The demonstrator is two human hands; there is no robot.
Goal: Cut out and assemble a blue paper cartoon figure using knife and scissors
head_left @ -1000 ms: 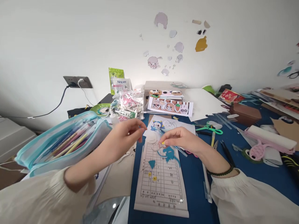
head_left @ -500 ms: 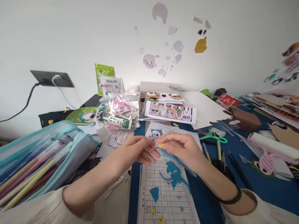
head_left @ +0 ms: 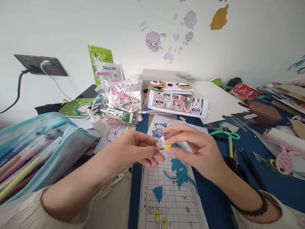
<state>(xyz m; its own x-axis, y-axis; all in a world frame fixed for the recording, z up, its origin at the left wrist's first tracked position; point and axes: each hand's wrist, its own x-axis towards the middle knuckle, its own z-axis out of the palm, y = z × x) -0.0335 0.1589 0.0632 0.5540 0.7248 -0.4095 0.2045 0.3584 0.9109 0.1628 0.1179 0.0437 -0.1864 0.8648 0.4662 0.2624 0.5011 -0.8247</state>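
My left hand point(head_left: 137, 148) is pinching a small white paper piece point(head_left: 161, 143) over the middle of the desk. Facing it, my right hand point(head_left: 197, 148) holds a small yellow piece point(head_left: 168, 147) between thumb and fingers, close against the white one. Whether the two pieces are joined I cannot tell. Below lies a gridded sheet point(head_left: 152, 176) with handwriting, bearing blue cut-out shapes point(head_left: 179, 175), a blue triangle point(head_left: 158, 193) and two yellow bits point(head_left: 164, 221). Behind my hands, a sheet with a blue cartoon figure point(head_left: 157, 127) is partly covered.
At left are a mesh pencil case point(head_left: 47, 152) of pens and a white squeeze bottle point(head_left: 97, 124). Plastic bags point(head_left: 126, 95) and a sticker strip point(head_left: 177, 105) lie behind. On the right are green scissors point(head_left: 225, 131), black tweezers point(head_left: 252, 168) and a pink tape roller point(head_left: 284, 160).
The view has tilted down slightly. My fingers have shifted, and the white piece and yellow piece now show more plainly between them. A thin loop seen near my left fingers no longer shows.
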